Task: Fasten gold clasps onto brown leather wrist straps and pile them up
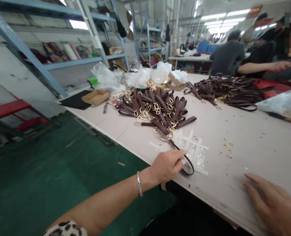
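Observation:
My left hand (167, 165) pinches a dark brown leather strap (188, 163) that loops on the table near its front edge, a gold ring (163, 138) at its far end. The strap lies over white tape strips (197, 144) and small clear bags stuck to the table (258, 144). My right hand (270, 201) rests flat on the table at the lower right, fingers stretched out, holding nothing. A pile of brown straps with gold clasps (157, 109) sits just beyond my left hand.
A second heap of longer brown straps (224, 91) lies at the back right, near other people working at the table. Plastic bags (140, 77) and a cardboard box (96, 97) stand at the far end. Blue metal shelving (61, 62) and green floor (49, 177) lie to the left.

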Tool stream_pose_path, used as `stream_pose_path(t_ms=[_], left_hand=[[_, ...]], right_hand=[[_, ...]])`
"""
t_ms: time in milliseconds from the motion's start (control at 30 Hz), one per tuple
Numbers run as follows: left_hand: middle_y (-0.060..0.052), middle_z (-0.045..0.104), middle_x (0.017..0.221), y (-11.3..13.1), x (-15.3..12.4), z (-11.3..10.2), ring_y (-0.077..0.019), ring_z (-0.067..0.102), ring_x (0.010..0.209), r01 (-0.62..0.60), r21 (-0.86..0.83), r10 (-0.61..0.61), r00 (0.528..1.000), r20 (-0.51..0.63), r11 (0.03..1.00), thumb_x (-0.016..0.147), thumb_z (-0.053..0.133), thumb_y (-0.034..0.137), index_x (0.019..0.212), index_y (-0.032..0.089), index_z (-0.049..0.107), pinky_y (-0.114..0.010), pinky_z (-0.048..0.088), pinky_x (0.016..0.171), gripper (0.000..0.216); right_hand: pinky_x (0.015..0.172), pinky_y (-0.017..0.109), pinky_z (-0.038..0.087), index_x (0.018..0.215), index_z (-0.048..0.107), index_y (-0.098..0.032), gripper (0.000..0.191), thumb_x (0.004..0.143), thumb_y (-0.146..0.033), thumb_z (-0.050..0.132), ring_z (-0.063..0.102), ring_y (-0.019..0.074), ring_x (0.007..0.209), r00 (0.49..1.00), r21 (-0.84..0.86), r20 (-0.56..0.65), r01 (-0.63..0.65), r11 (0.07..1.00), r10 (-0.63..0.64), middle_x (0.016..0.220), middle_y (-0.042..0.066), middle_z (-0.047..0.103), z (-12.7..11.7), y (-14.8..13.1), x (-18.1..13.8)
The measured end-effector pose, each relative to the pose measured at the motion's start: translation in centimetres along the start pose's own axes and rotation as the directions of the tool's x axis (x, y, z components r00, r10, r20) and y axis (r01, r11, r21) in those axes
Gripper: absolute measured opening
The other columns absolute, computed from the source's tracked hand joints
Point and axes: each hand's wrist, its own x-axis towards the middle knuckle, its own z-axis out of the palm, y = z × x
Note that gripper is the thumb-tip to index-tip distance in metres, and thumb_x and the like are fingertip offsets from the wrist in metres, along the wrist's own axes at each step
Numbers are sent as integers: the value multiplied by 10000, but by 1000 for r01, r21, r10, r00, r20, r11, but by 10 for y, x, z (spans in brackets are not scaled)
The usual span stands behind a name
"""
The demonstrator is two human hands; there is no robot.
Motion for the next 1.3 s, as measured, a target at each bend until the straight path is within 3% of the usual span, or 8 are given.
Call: stream_pose_path(t_ms=[200, 433, 667, 767, 833, 900, 1000, 1300], left_hand=[[-118, 642, 1186, -26, 7, -25, -235, 589, 1097, -69, 197, 76, 997, -28, 978, 868, 484, 53, 1221, 145, 612, -371, 506, 965, 387], [-105, 671, 1162, -58, 42, -28, -242, 534, 1145, -283, 295, 211, 944, 253, 913, 985, 465, 176, 1159, 196, 648, -394, 435, 985, 254], [-129, 690, 973, -37, 37, -33, -255, 608, 976, -144, 211, 97, 971, 220, 967, 908, 487, 133, 1002, 125, 669, -398, 465, 905, 205], [-71, 687, 845, -17, 23, -33, -190, 645, 761, 77, -28, -70, 977, 201, 997, 916, 438, 160, 1094, 123, 654, -313, 506, 724, 282], [-13, 651, 733, -2, 13, -28, -139, 623, 623, 356, -396, -257, 924, 283, 847, 919, 422, 187, 1205, 143, 637, -253, 478, 611, 361], [31, 577, 615, 10, 4, -19, -113, 571, 530, 557, -652, -377, 830, 411, 515, 920, 444, 238, 1328, 144, 590, -231, 446, 565, 443], [55, 497, 563, 26, -8, -3, -99, 489, 497, 589, -780, -459, 764, 453, 210, 926, 494, 350, 1395, 121, 551, -229, 420, 539, 525], [-22, 705, 885, 77, -13, 17, -133, 596, 787, 417, -909, -390, 839, 379, 13, 779, 706, 186, 1263, 175, 687, -283, 490, 810, 484]], right_hand=[[945, 479, 502, 1228, 619, -183, 433, 945, -404, 378, 659, 347, 1026, 990, -79, 46, 134, 988, -131, 1149, 176, 707, 22, -13, 53], [914, 423, 501, 1079, 705, -141, 348, 977, -255, 392, 656, 276, 957, 944, -170, -59, 310, 935, -324, 1063, 117, 741, 36, -22, 71], [872, 386, 502, 952, 714, -148, 287, 977, -256, 450, 632, 254, 878, 954, -202, -72, 273, 941, -292, 964, 120, 737, 27, -28, 76], [877, 391, 497, 940, 703, -148, 292, 975, -266, 438, 639, 258, 885, 964, -157, -48, 252, 955, -262, 969, 121, 739, 25, -29, 76], [830, 383, 511, 954, 708, -161, 300, 961, -306, 445, 658, 262, 878, 986, -67, -56, 151, 986, -155, 958, 114, 744, 21, -32, 74], [745, 354, 524, 969, 724, -194, 299, 925, -380, 494, 681, 252, 837, 998, 99, -51, -39, 994, 44, 934, 88, 753, 12, -37, 69], [662, 310, 523, 983, 745, -236, 323, 834, -494, 621, 684, 217, 726, 947, 393, 54, -313, 865, 318, 817, 37, 749, -6, -52, 54], [692, 303, 572, 942, 764, -208, 271, 768, -411, 807, 672, 179, 685, 837, 802, 352, -500, 326, 418, 719, 28, 717, -28, -119, -6]])
